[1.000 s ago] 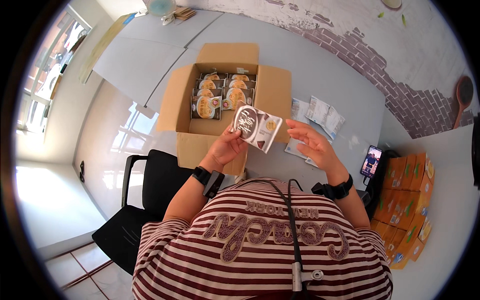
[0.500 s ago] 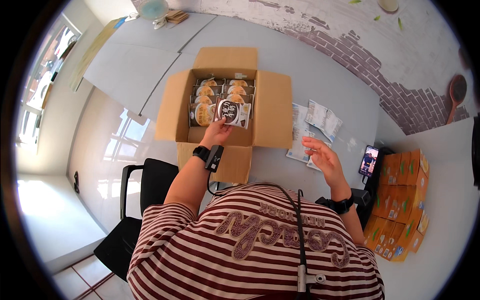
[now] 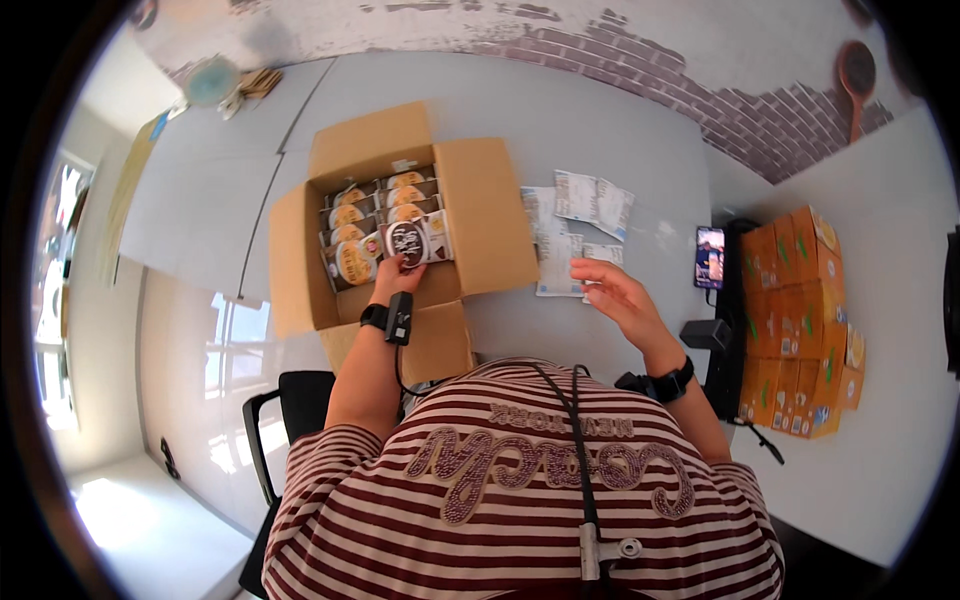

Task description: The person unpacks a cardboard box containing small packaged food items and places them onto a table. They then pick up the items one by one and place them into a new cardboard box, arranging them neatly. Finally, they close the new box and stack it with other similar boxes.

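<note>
A brown and white snack packet (image 3: 432, 236) is pinched in my left hand (image 3: 392, 277), at the near right part of the open cardboard box (image 3: 487, 210). Inside the box, two columns of dark packets with round yellow pictures stand in rows, such as one snack packet (image 3: 353, 261) just left of the held one. Bare cardboard shows at the box's near end. My right hand (image 3: 622, 303) hovers over the table with fingers stretched apart, holding nothing. Closest to it are flat white sachets (image 3: 592, 202), several of them overlapping; the hand partly covers the nearest ones.
A lit phone (image 3: 709, 258) stands at the table's right, beside stacked orange cartons (image 3: 790, 320) and a small black block (image 3: 705, 334). The box flaps spread outward over the grey table (image 3: 400, 85). A black chair (image 3: 300, 400) is at lower left. A cable hangs down my front.
The view has shifted, so the box and table things sit differently in it. My left hand and its packet are lower, down among the box's packets. My right hand stays open.
</note>
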Demonstrator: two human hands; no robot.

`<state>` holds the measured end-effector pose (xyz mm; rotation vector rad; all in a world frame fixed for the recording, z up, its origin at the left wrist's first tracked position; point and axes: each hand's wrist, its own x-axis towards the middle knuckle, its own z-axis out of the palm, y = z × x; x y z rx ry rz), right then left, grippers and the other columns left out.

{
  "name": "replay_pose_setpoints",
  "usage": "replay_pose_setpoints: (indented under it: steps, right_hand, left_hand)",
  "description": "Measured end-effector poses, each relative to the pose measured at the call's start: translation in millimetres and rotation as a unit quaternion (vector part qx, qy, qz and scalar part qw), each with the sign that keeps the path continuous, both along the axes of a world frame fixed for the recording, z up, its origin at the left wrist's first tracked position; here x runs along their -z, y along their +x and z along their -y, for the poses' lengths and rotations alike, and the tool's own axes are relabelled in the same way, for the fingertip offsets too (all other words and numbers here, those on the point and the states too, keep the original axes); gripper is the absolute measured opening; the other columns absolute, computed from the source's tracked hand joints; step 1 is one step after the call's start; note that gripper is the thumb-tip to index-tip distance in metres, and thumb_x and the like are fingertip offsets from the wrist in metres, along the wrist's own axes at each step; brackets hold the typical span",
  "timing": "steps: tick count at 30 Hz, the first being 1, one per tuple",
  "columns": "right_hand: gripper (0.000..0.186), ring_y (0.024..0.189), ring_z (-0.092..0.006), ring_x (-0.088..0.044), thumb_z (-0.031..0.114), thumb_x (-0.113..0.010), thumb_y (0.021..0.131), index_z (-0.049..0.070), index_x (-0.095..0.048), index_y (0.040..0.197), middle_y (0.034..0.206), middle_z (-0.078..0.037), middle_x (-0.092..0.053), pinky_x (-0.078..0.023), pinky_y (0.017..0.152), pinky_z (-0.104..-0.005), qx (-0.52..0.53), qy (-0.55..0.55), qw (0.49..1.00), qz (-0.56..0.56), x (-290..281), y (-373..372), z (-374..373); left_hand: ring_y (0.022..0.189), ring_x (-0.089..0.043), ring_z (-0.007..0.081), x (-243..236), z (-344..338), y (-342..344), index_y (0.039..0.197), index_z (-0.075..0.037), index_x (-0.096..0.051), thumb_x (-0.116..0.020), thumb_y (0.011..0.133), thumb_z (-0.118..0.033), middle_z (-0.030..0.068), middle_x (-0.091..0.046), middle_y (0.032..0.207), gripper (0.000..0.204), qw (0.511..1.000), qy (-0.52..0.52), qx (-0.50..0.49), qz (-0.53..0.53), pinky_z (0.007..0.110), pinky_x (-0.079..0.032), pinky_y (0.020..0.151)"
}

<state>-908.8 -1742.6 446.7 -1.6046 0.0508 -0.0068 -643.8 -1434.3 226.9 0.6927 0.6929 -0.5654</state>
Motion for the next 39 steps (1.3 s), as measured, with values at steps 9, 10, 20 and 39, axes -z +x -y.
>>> replay_pose_setpoints:
  steps: [9,10,20,39]
  right_hand:
    - [0.026,0.102,-0.0125,-0.055,0.020,-0.051,0.092,0.004,-0.057,0.112,0.108,-0.005,-0.059,-0.043,0.084,-0.0256,0.097,0.067,0.988,-0.099,41.3,9.1,30.1]
    - [0.026,0.101,-0.0123,-0.055,0.021,-0.050,0.092,0.005,-0.057,0.111,0.105,-0.005,-0.060,-0.043,0.083,-0.0253,0.107,0.089,0.985,-0.098,46.9,9.8,34.9]
    - [0.027,0.093,-0.0173,-0.059,0.021,-0.053,0.090,0.001,-0.054,0.109,0.103,-0.010,-0.059,-0.048,0.079,-0.0289,0.225,0.307,0.907,-0.181,123.7,31.1,90.8]
    - [0.017,0.068,-0.0174,-0.061,0.017,-0.053,0.089,0.001,-0.051,0.090,0.084,-0.011,-0.063,-0.049,0.053,-0.0271,0.257,0.261,0.885,-0.288,208.0,129.8,138.3]
  left_hand:
    - [0.104,-0.050,0.0287,-28.9,0.9,-16.2,0.122,0.007,-0.038,-0.046,0.091,-0.006,0.0207,-0.051,0.112,0.034,0.885,0.286,0.238,0.280,0.043,-0.043,0.094]
    - [0.107,-0.049,0.0304,-31.8,3.9,-16.5,0.122,0.008,-0.037,-0.047,0.091,-0.006,0.0215,-0.048,0.116,0.035,0.942,0.207,0.161,0.210,0.042,-0.043,0.094]
    - [0.117,-0.045,0.0368,-105.2,3.4,-71.8,0.116,0.010,-0.041,-0.043,0.093,-0.010,0.0262,-0.044,0.123,0.031,0.992,-0.103,-0.034,0.060,0.044,-0.039,0.103]
    - [0.111,-0.052,0.0278,-194.8,4.7,-192.0,0.128,-0.002,-0.040,-0.040,0.096,-0.028,0.0165,-0.055,0.116,0.041,0.958,-0.007,0.132,0.254,0.040,-0.042,0.096]
